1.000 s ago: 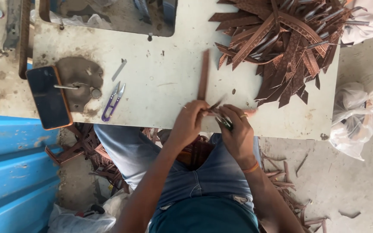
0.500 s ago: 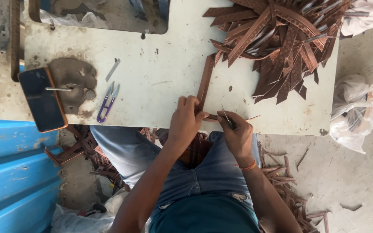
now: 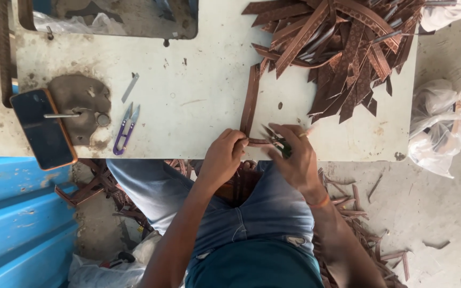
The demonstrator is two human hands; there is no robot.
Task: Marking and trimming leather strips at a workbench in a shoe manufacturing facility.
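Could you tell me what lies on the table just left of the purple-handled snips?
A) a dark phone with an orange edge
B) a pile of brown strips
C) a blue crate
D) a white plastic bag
A: the dark phone lies near the table's left edge, left of the purple snips; the brown strip pile is far right.

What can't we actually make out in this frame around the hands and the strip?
Head view only:
- Green-handled tool: mostly covered by the right hand; blade type unclear.
- Brown strip: near end hidden under the left hand; cut point not visible.
- Strip pile: cut off by the top edge.
- Strips between the knees: hidden by the table edge and legs.
- Phone: screen dark, nothing readable.
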